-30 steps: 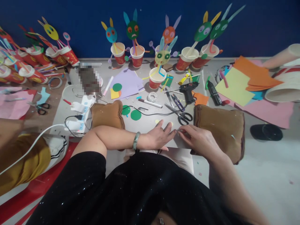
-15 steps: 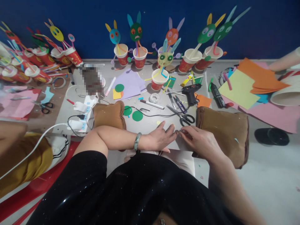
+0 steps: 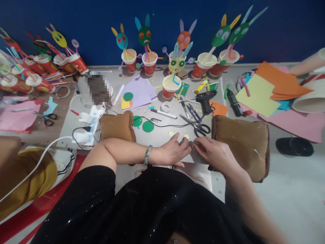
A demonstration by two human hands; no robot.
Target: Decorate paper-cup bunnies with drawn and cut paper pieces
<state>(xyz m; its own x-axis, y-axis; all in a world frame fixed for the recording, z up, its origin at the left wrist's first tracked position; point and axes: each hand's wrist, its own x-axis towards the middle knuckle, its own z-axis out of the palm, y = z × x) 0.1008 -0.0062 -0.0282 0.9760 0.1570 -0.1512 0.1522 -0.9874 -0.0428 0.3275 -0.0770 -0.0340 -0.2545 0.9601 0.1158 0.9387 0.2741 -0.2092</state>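
Low over the table's near edge, my left hand (image 3: 173, 150) has its fingertips bent together close to my right hand. Facing it, my right hand (image 3: 212, 149) pinches with thumb and forefinger. Whatever sits between the fingertips is too small to make out. Just beyond the hands lie small pale yellow paper discs (image 3: 186, 136), black-handled scissors (image 3: 201, 129) and two green paper circles (image 3: 148, 126). A capped marker (image 3: 164, 113) and a tape roll (image 3: 166, 107) are farther back.
Red cups (image 3: 171, 86) with paper-faced straw figures line the back. A glue gun (image 3: 207, 101) and its cable lie right of centre. Brown cushions (image 3: 241, 145) flank my arms. At left is a power strip (image 3: 94, 123); coloured paper (image 3: 259, 96) and another person's arm are at right.
The view has shifted slightly. Both hands stay in nearly the same place, and a second pale yellow disc now shows more fully beyond my left fingers.
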